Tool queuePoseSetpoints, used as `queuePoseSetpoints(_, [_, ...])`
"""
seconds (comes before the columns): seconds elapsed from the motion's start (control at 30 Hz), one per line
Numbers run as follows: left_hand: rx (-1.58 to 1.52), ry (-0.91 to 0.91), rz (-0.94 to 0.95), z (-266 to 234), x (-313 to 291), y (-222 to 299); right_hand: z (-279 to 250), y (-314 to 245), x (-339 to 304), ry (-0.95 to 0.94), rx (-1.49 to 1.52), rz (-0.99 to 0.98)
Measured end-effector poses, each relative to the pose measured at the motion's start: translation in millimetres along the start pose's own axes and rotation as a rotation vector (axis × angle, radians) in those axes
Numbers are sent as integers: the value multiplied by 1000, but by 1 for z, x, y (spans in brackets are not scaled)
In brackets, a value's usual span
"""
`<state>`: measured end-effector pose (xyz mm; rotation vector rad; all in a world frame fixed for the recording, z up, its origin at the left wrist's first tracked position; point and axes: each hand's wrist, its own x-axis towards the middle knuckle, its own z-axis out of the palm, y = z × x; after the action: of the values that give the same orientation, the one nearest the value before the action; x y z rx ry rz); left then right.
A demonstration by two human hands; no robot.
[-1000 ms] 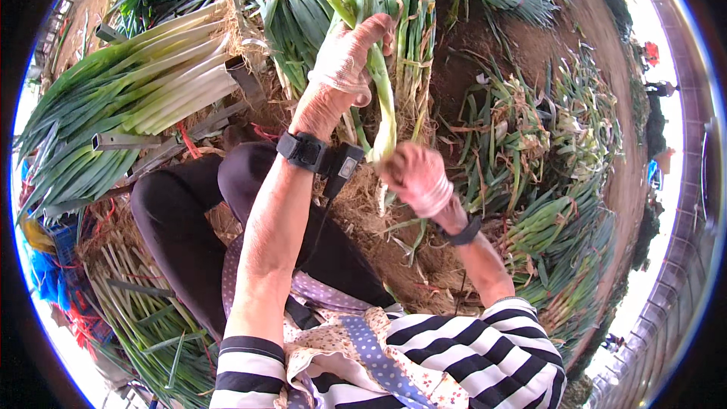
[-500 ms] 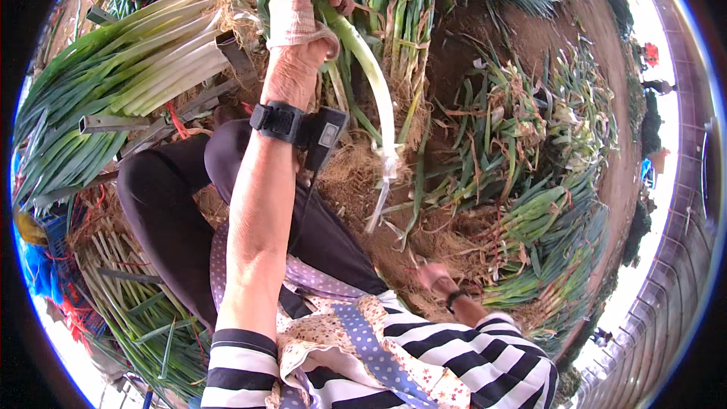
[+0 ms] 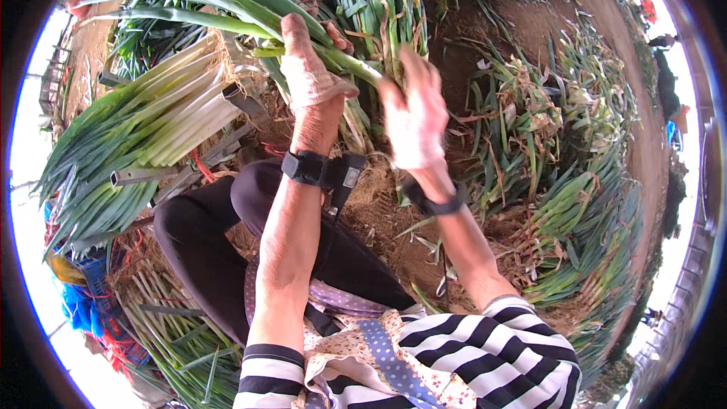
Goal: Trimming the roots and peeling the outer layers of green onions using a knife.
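Note:
My left hand, with a pale covering on it, is closed around a large green onion in front of me. Its long green leaves fan out to the upper left, and its paler stalk slants down to the right. Up against that stalk is my right hand, blurred by motion, its fingers pointing up and away. The stalk's root end is hidden behind the right hand, and whether those fingers grip it is unclear. Just beyond stands an upright bundle of green onions tied with a red band.
To the left, cleaned green onions lie across a metal frame. A heap of stripped, withered leaves covers the ground at right, with more green onions nearer. A blue crate stands at the left edge.
My right hand has come up from low on the right to the stalk. The green onion has tilted, its leaves now spreading to the upper left. The view has shifted slightly.

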<state>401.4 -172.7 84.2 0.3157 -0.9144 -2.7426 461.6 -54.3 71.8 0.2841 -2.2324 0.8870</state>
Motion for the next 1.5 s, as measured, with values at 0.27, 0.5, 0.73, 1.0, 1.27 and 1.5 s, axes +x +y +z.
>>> queuePoseSetpoints(0.27, [-16, 27, -70, -1, -6, 7, 69, 64, 15, -333, -346, 480])
queuePoseSetpoints(0.5, [-25, -160, -56, -6, 0, 22, 15, 82, -15, -361, 313, 538])
queuePoseSetpoints(0.73, [-70, -305, -243, -4, -6, 17, -8, 10, 17, -505, 345, 138])
queuePoseSetpoints(1.0, [-306, -614, -404, -15, 4, 18, -23, 33, -43, -547, 908, 981])
queuePoseSetpoints(1.27, [-410, -788, -548, -10, -2, 19, -47, 49, -83, -519, 691, 926])
queuePoseSetpoints(1.5, [-203, -591, -501, -8, -11, 11, -29, 3, -7, -672, 282, 160])
